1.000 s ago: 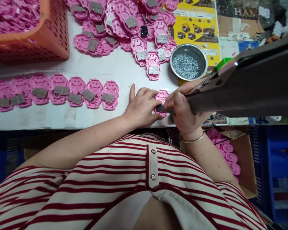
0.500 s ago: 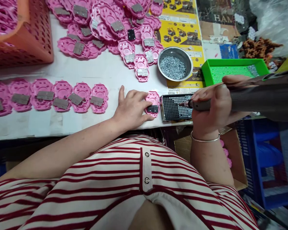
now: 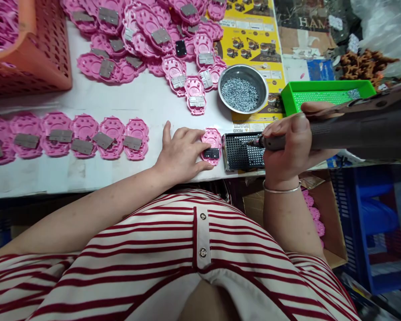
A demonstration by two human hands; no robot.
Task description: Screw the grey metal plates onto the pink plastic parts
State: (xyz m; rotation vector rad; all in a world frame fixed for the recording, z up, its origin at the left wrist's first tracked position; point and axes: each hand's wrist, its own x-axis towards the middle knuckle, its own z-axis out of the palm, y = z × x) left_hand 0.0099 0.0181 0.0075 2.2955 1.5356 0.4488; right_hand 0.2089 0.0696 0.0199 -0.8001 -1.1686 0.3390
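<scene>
My left hand (image 3: 182, 154) rests on the white table, its thumb and fingers closed on the left edge of a pink plastic casing (image 3: 211, 137). A dark plate (image 3: 211, 154) lies across that casing's lower half. My right hand (image 3: 289, 145) is wrapped round a dark electric screwdriver (image 3: 347, 129) that lies nearly level. The screwdriver's tip is over a black perforated tray (image 3: 235, 149) holding small screws, just right of the casing. Whether a screw sits on the tip is too small to tell.
Pink casings with grey plates form a row (image 3: 110, 136) at left. More casings lie heaped (image 3: 147, 31) behind, near an orange basket (image 3: 50, 53). A metal bowl of screws (image 3: 242, 93) and a green tray (image 3: 289, 100) stand beyond the black tray. Below the table edge is a cardboard box (image 3: 334, 223).
My right hand and the screwdriver have moved slightly left, with the tip now farther into the black tray. My left hand keeps its grip on the casing. The view has shifted a little.
</scene>
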